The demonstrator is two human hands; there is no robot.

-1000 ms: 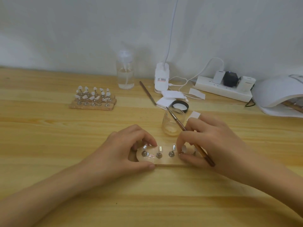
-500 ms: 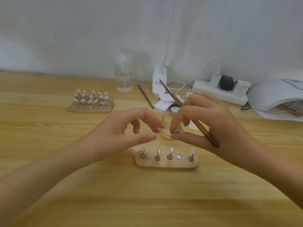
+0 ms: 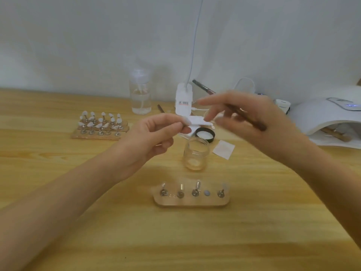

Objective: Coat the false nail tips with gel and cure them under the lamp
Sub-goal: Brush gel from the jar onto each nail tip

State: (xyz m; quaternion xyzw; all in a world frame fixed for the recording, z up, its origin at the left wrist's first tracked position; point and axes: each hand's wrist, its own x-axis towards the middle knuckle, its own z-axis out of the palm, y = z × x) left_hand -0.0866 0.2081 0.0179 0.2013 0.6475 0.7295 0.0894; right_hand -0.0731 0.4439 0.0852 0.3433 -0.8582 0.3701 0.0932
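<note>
Both hands are now up higher than a moment ago, and the little piece has gone from right to left. The left hand (image 3: 154, 135) is pinching a small pale nail tip (image 3: 184, 121) above the jar (image 3: 196, 153). The right hand (image 3: 273, 137), a bit apart, is gripping the brush (image 3: 256, 124), which is slanting from far left to near right. The holder (image 3: 190, 202) is lying left to right, with bare wood in front.

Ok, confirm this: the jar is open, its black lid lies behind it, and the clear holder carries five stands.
Not five. The head view shows four stands on the clear holder; the fourth spot from the left is bare. The jar is open, its black lid behind it.
</note>
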